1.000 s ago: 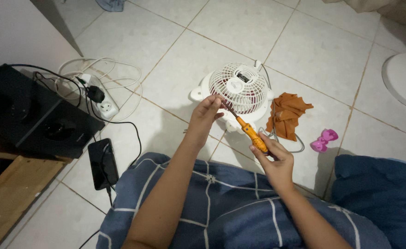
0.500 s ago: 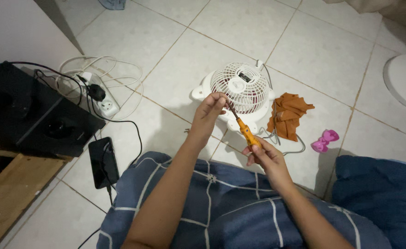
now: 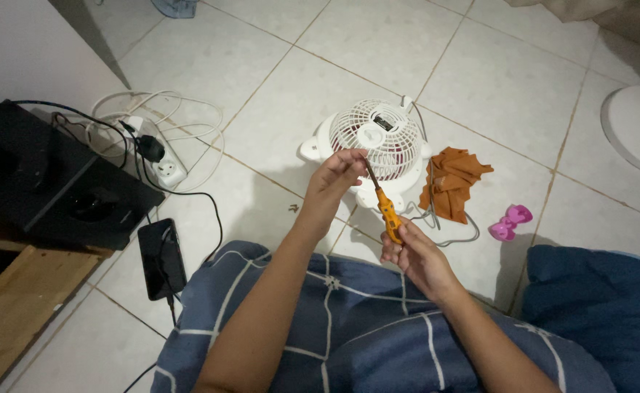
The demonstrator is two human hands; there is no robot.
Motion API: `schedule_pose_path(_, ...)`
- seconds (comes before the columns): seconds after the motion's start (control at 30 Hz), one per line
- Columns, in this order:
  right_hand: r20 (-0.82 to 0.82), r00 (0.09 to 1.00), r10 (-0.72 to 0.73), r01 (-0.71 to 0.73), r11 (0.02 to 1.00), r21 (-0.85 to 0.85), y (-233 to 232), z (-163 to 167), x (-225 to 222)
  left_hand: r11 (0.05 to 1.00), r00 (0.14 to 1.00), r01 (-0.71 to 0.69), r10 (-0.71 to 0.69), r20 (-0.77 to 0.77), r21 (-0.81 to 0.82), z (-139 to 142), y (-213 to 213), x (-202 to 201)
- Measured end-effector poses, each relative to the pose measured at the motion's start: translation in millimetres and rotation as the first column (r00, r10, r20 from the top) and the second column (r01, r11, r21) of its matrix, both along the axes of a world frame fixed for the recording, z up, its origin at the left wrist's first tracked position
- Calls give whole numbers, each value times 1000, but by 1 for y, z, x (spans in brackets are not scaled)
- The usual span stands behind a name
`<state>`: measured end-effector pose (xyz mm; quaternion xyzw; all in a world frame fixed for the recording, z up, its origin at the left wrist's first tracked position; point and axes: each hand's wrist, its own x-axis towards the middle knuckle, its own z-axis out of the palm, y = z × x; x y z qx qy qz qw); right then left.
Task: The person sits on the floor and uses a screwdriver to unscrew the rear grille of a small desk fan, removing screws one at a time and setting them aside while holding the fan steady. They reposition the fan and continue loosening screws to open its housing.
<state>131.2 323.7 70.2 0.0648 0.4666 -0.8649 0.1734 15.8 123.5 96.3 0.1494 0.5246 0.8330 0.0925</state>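
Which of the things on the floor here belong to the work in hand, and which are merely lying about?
In use:
- orange screwdriver, held by the right hand
- its tip, pinched by the left hand
- small white fan, just behind

Lying about:
- orange cloth
- pink bow
- black phone
- power strip
- black speakers

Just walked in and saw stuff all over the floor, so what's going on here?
A person sits on the tiled floor over a small white fan lying face up. The right hand holds an orange screwdriver; the left hand pinches its tip near the grille. An orange cloth lies beside the fan.
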Motion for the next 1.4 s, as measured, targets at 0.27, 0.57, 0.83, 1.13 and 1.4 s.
schedule_pose_path(0.27,-35,999,13,-13,1000,-10,0,2,-1,1000,1000,2,-2,0,-21,8,-1,5)
schedule_pose_path(0.57,-28,1000,12,-14,997,-72,5,-9,-1,995,995,-102,102,-21,1,-1,2,3)
schedule_pose_path(0.83,-53,999,-2,-1,998,-57,11,-21,-2,982,981,-187,188,-47,27,-14,1,-4)
schedule_pose_path(1.13,-561,802,-206,552,617,561,0,2,8,977,975,-205,208,79,-51,-15,-3,-5)
schedule_pose_path(1.4,-865,484,134,849,167,501,-13,33,25,989,984,-148,149,102,-17,-20,1,-6)
